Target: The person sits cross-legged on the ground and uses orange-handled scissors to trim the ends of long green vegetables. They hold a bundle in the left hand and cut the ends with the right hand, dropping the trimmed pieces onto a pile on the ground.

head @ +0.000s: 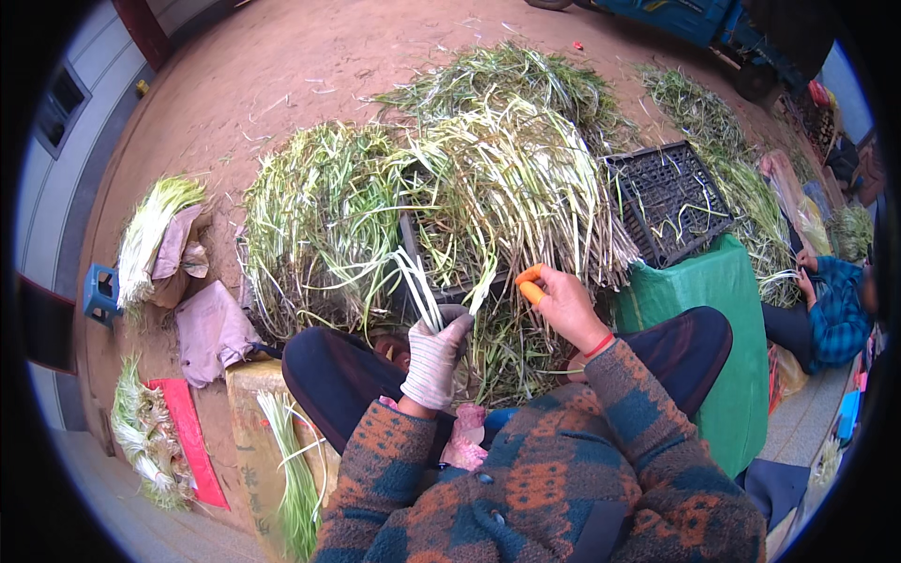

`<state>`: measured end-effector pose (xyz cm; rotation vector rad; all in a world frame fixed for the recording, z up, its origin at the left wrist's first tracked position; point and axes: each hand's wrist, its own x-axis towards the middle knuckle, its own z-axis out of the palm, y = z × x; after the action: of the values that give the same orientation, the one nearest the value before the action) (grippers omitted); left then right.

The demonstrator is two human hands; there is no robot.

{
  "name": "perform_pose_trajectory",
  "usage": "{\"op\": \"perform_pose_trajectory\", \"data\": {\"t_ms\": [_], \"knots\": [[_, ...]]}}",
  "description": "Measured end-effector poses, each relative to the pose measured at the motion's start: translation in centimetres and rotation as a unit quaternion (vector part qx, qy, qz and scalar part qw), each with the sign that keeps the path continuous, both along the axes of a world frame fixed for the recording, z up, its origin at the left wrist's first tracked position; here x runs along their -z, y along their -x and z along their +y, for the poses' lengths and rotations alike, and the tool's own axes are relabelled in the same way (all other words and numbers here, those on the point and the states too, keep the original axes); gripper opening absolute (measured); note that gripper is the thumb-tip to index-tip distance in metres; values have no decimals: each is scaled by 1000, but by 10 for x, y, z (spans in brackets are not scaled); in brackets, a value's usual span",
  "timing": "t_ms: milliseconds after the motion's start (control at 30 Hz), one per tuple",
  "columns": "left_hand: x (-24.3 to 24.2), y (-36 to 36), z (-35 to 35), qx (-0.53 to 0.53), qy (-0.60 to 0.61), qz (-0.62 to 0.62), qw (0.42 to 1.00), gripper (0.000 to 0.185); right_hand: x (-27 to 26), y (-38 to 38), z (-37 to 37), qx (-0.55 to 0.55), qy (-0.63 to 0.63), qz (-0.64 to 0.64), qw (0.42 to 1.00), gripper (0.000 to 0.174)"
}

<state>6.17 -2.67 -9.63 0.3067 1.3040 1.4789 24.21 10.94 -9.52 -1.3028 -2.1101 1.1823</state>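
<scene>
My left hand (435,355), in a striped knit glove, is closed around several pale stalks (420,287) of a leafy green vegetable, whose kind I cannot tell. My right hand (559,299) has orange covers on two fingertips and a red band at the wrist. Its thumb and finger are close together; whether something thin is between them cannot be made out. Just beyond it a big heap of long-stemmed greens (521,183) lies over a black plastic crate (412,243). Another leafy heap (317,211) stands to its left. Loose leaves (514,352) lie between my knees.
An overturned-looking black crate (669,197) and a green sack (704,352) are at the right. Cleaned-looking stalks (299,471) rest on a yellow sack (246,429). A blue stool (102,294) stands far left. Another person (838,310) handles stalks at the far right.
</scene>
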Motion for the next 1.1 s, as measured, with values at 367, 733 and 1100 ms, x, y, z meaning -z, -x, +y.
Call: {"op": "perform_pose_trajectory", "data": {"t_ms": [367,733,1100], "knots": [[-2,-8,-1,63,-14,98,993,13,4,22,29,11,293,168,941,23],[11,-5,2,88,9,121,989,13,-34,16,14,-21,266,246,932,17],[6,1,0,-9,40,2,999,6,-23,-18,-34,-164,380,250,875,12]]}}
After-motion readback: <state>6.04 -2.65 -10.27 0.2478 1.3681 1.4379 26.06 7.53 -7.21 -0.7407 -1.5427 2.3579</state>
